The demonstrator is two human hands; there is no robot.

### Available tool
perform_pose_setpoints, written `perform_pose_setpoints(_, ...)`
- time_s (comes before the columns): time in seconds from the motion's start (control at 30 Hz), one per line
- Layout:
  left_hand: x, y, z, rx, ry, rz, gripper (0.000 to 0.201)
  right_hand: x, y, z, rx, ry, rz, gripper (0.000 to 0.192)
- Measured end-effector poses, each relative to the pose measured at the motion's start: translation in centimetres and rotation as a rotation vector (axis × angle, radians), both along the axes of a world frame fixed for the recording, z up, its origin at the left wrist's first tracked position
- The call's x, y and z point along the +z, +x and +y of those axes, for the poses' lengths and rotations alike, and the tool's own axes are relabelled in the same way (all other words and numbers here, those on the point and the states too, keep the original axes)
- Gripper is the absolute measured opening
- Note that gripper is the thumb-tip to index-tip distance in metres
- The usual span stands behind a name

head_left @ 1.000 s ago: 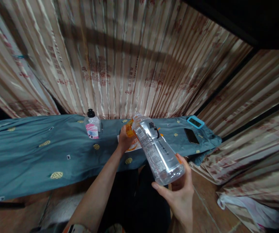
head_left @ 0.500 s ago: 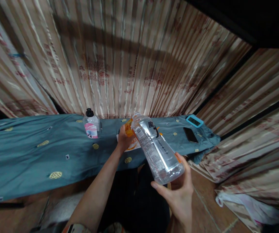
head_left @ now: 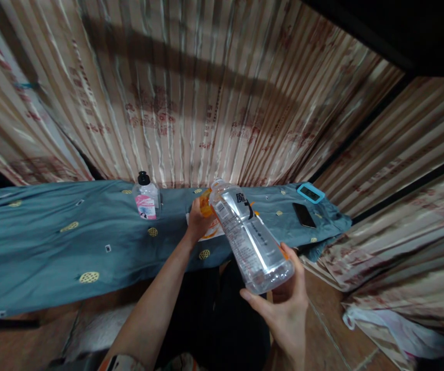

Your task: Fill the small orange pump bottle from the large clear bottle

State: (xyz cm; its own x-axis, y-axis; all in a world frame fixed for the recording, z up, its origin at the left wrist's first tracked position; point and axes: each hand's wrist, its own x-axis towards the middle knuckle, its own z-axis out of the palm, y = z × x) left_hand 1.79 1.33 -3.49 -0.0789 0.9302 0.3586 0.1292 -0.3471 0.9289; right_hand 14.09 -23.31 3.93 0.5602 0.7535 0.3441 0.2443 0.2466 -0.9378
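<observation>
My right hand [head_left: 283, 304] grips a large clear plastic bottle [head_left: 248, 239] near its base, thumb on one side and fingers on the other. The bottle has a silver label with black characters, and it is tilted with its neck pointing away from me. Beside that neck, my left hand [head_left: 197, 221] is closed around an orange see-through object [head_left: 206, 202], partly hidden by the hand and the bottle; its exact kind I cannot make out. Under both lies a white sheet with orange print [head_left: 214, 233], on the blue-green cloth.
A clear bottle with a black cap and pink label [head_left: 144, 198] stands left on the cloth-covered table [head_left: 44, 247]. To the right lie a dark phone [head_left: 304, 215] and a blue-framed digital device [head_left: 310, 192]. Patterned curtains [head_left: 191, 93] hang behind. A white plastic bag [head_left: 403, 330] rests low at right.
Both hands keep their hold, and the bottle stays at nearly the same tilt and place. The view has shifted very slightly.
</observation>
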Motion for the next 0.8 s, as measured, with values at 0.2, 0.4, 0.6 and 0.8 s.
perform_pose_setpoints(0.2, -0.05, -0.13, 0.02, -0.013, -0.005, -0.010, 0.046, 0.01, -0.06, 0.15, -0.018, 0.013, -0.004, 0.101)
perform_pose_setpoints(0.4, 0.00, -0.18, 0.03, -0.027, -0.040, -0.029, 0.049, -0.09, -0.04, -0.01, -0.009, 0.001, 0.004, 0.103)
perform_pose_setpoints(0.6, 0.22, -0.18, -0.05, -0.021, -0.051, -0.053, 0.045, -0.05, 0.02, 0.01, -0.013, -0.001, -0.009, 0.105)
perform_pose_setpoints(0.8, 0.31, -0.17, -0.15, -0.029, -0.069, -0.056, 0.044, 0.03, -0.04, -0.21, -0.018, 0.003, -0.009, 0.106)
